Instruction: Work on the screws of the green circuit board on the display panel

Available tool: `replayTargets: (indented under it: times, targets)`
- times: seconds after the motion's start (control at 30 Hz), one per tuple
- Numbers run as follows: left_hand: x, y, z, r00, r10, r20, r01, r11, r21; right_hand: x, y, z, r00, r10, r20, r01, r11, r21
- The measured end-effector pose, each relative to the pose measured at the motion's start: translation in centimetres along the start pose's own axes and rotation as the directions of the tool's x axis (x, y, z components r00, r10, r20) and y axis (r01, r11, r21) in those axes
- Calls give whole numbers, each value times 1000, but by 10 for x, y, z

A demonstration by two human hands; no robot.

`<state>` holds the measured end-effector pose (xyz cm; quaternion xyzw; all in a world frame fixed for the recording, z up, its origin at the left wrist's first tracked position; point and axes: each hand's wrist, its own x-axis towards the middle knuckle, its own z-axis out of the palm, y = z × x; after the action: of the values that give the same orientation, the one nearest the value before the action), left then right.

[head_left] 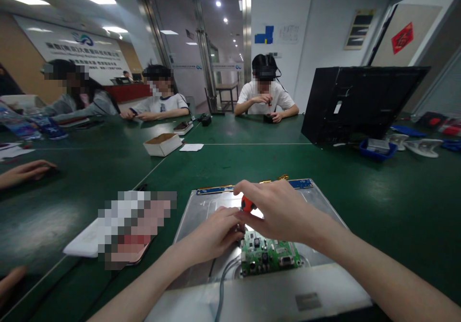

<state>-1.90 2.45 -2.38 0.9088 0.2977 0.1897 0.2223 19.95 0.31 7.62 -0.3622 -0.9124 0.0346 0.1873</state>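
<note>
My right hand [277, 209] grips the orange-and-black handle of a screwdriver [247, 204], held upright over the back of a flat display panel [190, 223]. Close against it, my left hand [219, 230] has its fingers pinched together near the screwdriver's lower end. What those fingers hold is hidden. Just below both hands lies a green circuit board [268, 254] with connectors and small parts, resting on the panel's metal back. A grey cable [221, 286] runs from the board's left side toward me. Along the panel's far edge is a narrow blue circuit strip [216, 190].
A phone [140, 238] and white paper [84, 240] lie left of the panel. Farther off are a small open box [163, 145], a large black monitor [360, 103] and a blue tray [377, 150]. Other people sit around the green table [245, 161]; a person's hand [30, 172] rests at left.
</note>
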Motion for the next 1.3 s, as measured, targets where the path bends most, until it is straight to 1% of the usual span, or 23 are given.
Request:
replayTargets:
  times: [0.2,0.33,0.47,0.7,0.83,0.97,1.17,1.3]
  targets:
    - [0,0,1,999,-11,-36,11,1000,4,1,0,0,1000,-6,0,6,1000,17]
    - [-1,-2,2,1000,-9,-22,8,1000,-20,0,0,-2,1000,-1,7,1,1000,17]
    - [-1,-5,4,1000,2,-30,-2,1000,-20,-1,-1,-4,1000,3,8,-3,999,32]
    - [1,-6,5,1000,-22,6,22,999,-34,0,0,-3,1000,-10,3,9,1000,11]
    - [0,-6,5,1000,-12,4,12,1000,-19,-1,0,-2,1000,-9,-1,9,1000,14]
    - [-2,-7,6,1000,-1,-24,1,1000,-10,-1,1,-1,1000,-7,-6,7,999,35]
    - [-2,-7,6,1000,2,-8,-2,1000,-20,0,0,-6,1000,10,24,-11,999,35]
    - [0,-5,4,1000,-4,-4,4,1000,-12,0,0,-5,1000,-1,19,0,999,35]
